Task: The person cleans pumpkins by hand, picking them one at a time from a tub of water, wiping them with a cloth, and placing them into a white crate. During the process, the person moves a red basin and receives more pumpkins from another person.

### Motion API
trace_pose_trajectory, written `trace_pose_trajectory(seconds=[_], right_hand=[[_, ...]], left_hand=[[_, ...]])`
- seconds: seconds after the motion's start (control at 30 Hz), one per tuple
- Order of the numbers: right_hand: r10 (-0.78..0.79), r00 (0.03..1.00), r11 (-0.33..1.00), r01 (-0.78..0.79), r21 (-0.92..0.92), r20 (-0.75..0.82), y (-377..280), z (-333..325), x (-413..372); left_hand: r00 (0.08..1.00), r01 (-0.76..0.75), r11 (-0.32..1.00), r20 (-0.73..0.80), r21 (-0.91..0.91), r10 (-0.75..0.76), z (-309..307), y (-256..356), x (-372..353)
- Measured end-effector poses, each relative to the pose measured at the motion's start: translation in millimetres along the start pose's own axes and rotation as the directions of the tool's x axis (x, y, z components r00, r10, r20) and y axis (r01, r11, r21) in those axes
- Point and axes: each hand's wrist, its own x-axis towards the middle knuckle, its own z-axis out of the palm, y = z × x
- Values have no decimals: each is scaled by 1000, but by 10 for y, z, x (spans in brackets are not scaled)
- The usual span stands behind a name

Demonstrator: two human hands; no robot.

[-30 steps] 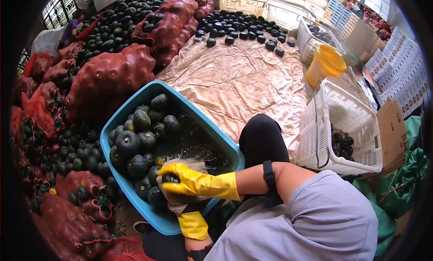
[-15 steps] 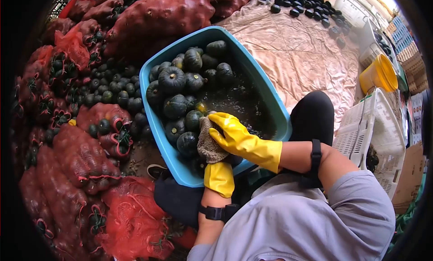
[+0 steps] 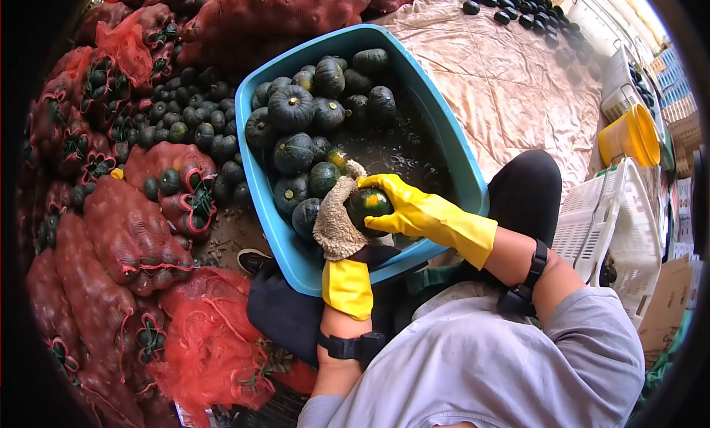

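A dark green kabocha squash (image 3: 364, 212) with an orange patch is gripped by my right hand (image 3: 403, 206), in a yellow rubber glove, fingers curved over its right side. My left hand's yellow cuff (image 3: 347, 289) shows below a brown terry cloth (image 3: 336, 222). That cloth wraps the left hand, hiding its fingers, and presses against the squash's left side. Both hands are over the near end of a blue tub (image 3: 473, 178). Several more squashes (image 3: 291, 108) are heaped in the tub's left part, beside dark, murky water (image 3: 410, 158).
Red mesh sacks (image 3: 133, 236) and loose squashes (image 3: 188, 117) crowd the left side. At right stand a yellow bucket (image 3: 630, 138) and white crates (image 3: 599, 217). A pinkish sheet (image 3: 503, 80) covers the floor, with rows of squashes (image 3: 518, 10) at its far end.
The squash now shows between my hands, turned so its orange patch is visible. My right hand has moved slightly right, off the cloth and onto the squash. The camera view has shifted a little.
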Motion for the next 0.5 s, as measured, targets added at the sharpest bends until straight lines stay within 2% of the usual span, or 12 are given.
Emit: trace_pose_trajectory(seconds=[0.03, 0.1, 0.13, 0.17, 0.23, 0.27, 0.33, 0.37, 0.4, 0.43, 0.47, 0.5], right_hand=[[-6, 1000, 1000, 7, 13, -21, 97, 43, 36], [-22, 998, 999, 25, 43, -65, 275, 154, 150], [43, 999, 989, -44, 143, 11, 282, 97, 129], [169, 985, 897, -169, 409, 36, 266, 103, 118], [377, 909, 472, -355, 807, 180, 204, 177, 45], [368, 925, 442, -265, 857, 97, 282, 303, 64], [297, 953, 800, -212, 561, -64, 293, 190, 116], [238, 963, 913, -178, 366, -127, 309, 145, 138], [-24, 975, 1000, 20, -21, -222, 369, 110, 198], [-299, 931, 890, 194, -413, -207, 410, 106, 243], [-280, 953, 904, 221, -366, -115, 443, 117, 218], [-262, 965, 917, 242, -317, -21, 234, 62, 153]], left_hand=[[999, 23, 995, 28, -101, -21, -10, -101, 24], [998, 53, 982, -33, -180, -60, 3, -137, 13], [993, 53, 983, -90, -177, -70, 34, -106, -4], [985, 54, 988, -157, -144, -77, 76, -62, -36], [962, 95, 995, -258, 18, -88, 135, 165, -104], [957, 122, 990, -273, 76, -97, 164, 259, -134], [958, 162, 976, -260, 148, -120, 208, 380, -140], [964, 157, 970, -243, 187, -110, 229, 390, -143], [974, 129, 964, -213, 233, -79, 222, 365, -143], [984, 40, 946, -175, 322, 18, 179, 302, -161], [984, -51, 913, -135, 404, 115, 135, 238, -180], [995, -51, 899, -53, 434, 82, 106, 88, -150]])
